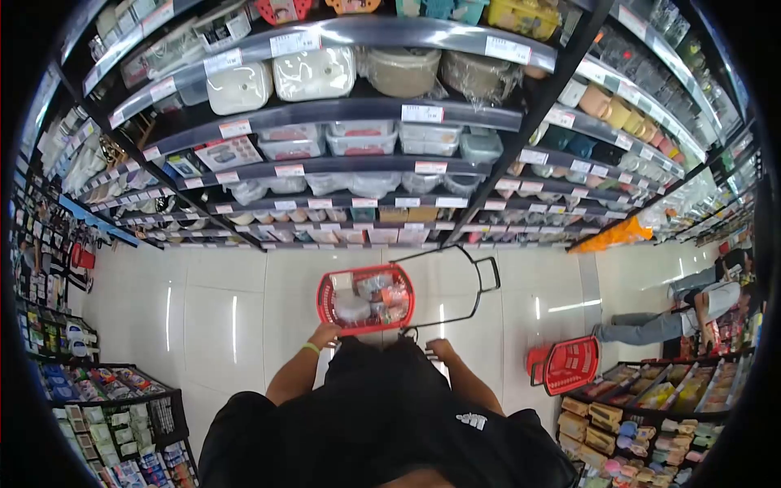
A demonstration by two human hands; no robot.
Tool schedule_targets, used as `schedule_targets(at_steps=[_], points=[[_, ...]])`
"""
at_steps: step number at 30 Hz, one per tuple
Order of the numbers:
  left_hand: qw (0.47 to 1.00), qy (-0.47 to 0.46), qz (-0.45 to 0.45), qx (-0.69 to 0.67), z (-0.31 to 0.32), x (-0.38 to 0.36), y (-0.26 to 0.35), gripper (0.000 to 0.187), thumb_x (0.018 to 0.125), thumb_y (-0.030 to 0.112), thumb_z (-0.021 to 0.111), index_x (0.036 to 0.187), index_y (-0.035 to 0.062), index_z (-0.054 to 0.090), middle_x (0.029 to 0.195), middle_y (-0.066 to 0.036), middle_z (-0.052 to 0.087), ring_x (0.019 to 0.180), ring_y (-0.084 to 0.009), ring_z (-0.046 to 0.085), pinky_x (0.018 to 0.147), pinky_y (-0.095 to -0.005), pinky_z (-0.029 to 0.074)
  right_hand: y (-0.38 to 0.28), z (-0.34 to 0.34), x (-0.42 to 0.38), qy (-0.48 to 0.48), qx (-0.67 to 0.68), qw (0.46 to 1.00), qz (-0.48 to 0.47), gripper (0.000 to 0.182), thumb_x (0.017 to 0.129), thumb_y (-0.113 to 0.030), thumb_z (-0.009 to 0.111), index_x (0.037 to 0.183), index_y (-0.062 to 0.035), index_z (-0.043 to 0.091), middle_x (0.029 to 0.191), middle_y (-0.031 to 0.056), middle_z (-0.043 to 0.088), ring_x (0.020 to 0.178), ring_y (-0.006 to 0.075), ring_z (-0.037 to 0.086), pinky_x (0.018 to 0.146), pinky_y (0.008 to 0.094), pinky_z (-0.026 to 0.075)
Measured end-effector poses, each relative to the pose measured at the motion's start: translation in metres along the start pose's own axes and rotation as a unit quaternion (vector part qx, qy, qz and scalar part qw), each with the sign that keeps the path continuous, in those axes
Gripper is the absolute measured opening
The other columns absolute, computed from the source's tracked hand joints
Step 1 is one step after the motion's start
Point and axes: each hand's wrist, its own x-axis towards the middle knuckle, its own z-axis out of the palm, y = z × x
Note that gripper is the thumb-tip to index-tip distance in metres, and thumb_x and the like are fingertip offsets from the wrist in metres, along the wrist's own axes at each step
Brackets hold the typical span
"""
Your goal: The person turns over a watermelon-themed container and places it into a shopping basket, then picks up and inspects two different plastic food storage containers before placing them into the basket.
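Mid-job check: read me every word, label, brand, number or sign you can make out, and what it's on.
No text reads clearly.
Price tags on shelf edges: too small and blurred.
White logo on the black shirt: lettering too blurred.
Packs in the red basket: nothing legible.

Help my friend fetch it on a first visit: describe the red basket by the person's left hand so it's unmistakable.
Face the tall shelf, then look down at the pale floor in front. A red basket stands there by the person's left hand, its long black handle reaching right. The packages in it set it apart from the other basket farther right.
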Motion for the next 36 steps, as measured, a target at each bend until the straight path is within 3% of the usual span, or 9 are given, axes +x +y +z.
schedule_targets(at_steps=[1,10,16,18,20,26,30,32,36], points=[[1.000,0.006,0.003,-0.003,0.004,-0.005,0.006,0.038,0.090,0.021,0.060,0.125,0.0066,0.058,0.110,-0.013,0.068,0.089,-0.0290,0.069,0.079,-0.0468,0.057,-0.030,0.003,-0.013,0.058,0.263,0.938,0.218,0.016,0.086,-0.013,0.066,0.101,-0.0074,0.066,0.098,0.0084,0.070,0.088,0.0232,0.071,0.072,0.0381,0.058],[0.999,0.019,0.008,-0.049,0.013,-0.011,0.003,0.035,0.089,0.021,0.064,0.121,0.0070,0.061,0.108,-0.009,0.069,0.090,-0.0245,0.069,0.078,-0.0425,0.058,-0.041,0.000,-0.028,0.048,0.227,0.943,0.238,0.017,0.092,-0.018,0.062,0.107,-0.0097,0.065,0.103,0.0086,0.071,0.087,0.0250,0.072,0.066,0.0378,0.059],[0.998,0.035,0.021,-0.057,-0.026,-0.005,-0.025,0.031,0.089,0.024,0.064,0.117,0.0100,0.065,0.104,-0.010,0.069,0.087,-0.0270,0.069,0.073,-0.0442,0.057,-0.063,0.003,-0.010,0.055,0.233,0.944,0.226,0.023,0.095,-0.018,0.058,0.117,-0.0115,0.061,0.112,0.0064,0.070,0.098,0.0243,0.072,0.076,0.0386,0.059],[0.997,0.031,0.021,-0.066,-0.045,-0.014,-0.025,0.030,0.088,0.022,0.064,0.115,0.0096,0.066,0.102,-0.010,0.069,0.087,-0.0263,0.068,0.072,-0.0434,0.057,-0.061,0.011,0.003,-0.003,0.169,0.974,0.148,0.022,0.096,-0.018,0.055,0.117,-0.0110,0.061,0.113,0.0070,0.070,0.099,0.0247,0.071,0.076,0.0397,0.058],[0.996,0.034,0.014,-0.080,-0.065,-0.018,-0.028,0.028,0.087,0.018,0.065,0.112,0.0082,0.068,0.102,-0.009,0.069,0.086,-0.0255,0.067,0.071,-0.0425,0.055,-0.103,0.023,0.000,0.046,0.226,0.954,0.190,0.024,0.095,-0.018,0.057,0.117,-0.0093,0.061,0.113,0.0083,0.069,0.100,0.0267,0.071,0.078,0.0407,0.058],[0.994,0.030,0.013,-0.103,-0.125,-0.019,-0.041,0.039,0.086,0.014,0.064,0.125,0.0066,0.061,0.113,-0.011,0.068,0.097,-0.0287,0.068,0.078,-0.0440,0.057,-0.148,0.069,0.027,0.026,0.222,0.961,0.164,0.023,0.091,-0.019,0.064,0.112,-0.0096,0.064,0.103,0.0062,0.069,0.092,0.0226,0.071,0.074,0.0381,0.057],[0.994,0.030,0.008,-0.101,-0.150,-0.002,-0.067,0.036,0.089,0.010,0.060,0.125,0.0054,0.061,0.108,-0.013,0.069,0.088,-0.0294,0.069,0.072,-0.0446,0.057,-0.177,0.100,0.035,0.026,0.205,0.964,0.166,0.022,0.092,-0.019,0.065,0.112,-0.0092,0.065,0.098,0.0059,0.069,0.080,0.0189,0.068,0.069,0.0338,0.055],[0.995,0.027,-0.012,-0.100,-0.157,0.000,-0.085,0.035,0.090,0.010,0.059,0.125,0.0056,0.061,0.109,-0.013,0.069,0.087,-0.0296,0.069,0.072,-0.0451,0.057,-0.185,0.115,0.030,0.071,0.238,0.958,0.141,0.017,0.089,-0.011,0.062,0.104,-0.0053,0.068,0.080,0.0059,0.066,0.063,0.0146,0.062,0.053,0.0274,0.049],[0.992,0.018,-0.063,-0.108,-0.166,-0.003,-0.101,0.033,0.092,0.016,0.057,0.124,0.0065,0.061,0.108,-0.012,0.071,0.087,-0.0285,0.071,0.074,-0.0435,0.058,-0.189,0.120,0.026,0.082,0.186,0.971,0.124,0.021,0.088,-0.013,0.064,0.107,-0.0036,0.067,0.081,0.0064,0.067,0.068,0.0151,0.064,0.055,0.0289,0.052]])
